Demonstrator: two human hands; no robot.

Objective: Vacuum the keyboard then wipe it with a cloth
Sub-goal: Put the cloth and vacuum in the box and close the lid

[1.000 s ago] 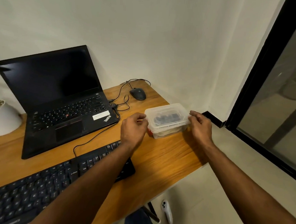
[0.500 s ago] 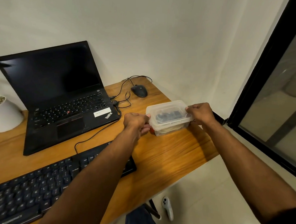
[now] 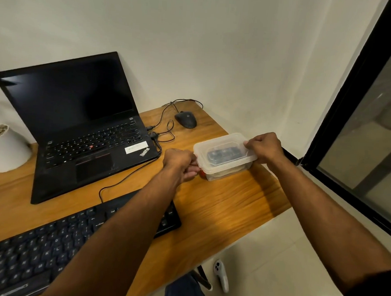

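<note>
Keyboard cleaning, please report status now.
Both hands, left hand and right hand, grip the lidded plastic box. Keyboard untouched, left forearm over it. No vacuum or cloth out.

1. Left hand (image 3: 180, 163): bare, no ring, watch or band seen.
2. Right hand (image 3: 264, 147): bare, likewise unadorned.
3. Both forearms (image 3: 125, 223) uncovered along their whole visible length.
4. Dark sleeve (image 3: 373, 293) edge at right upper arm, black or near it.
5. Dark blue trouser leg (image 3: 185, 293) under desk edge.
</note>
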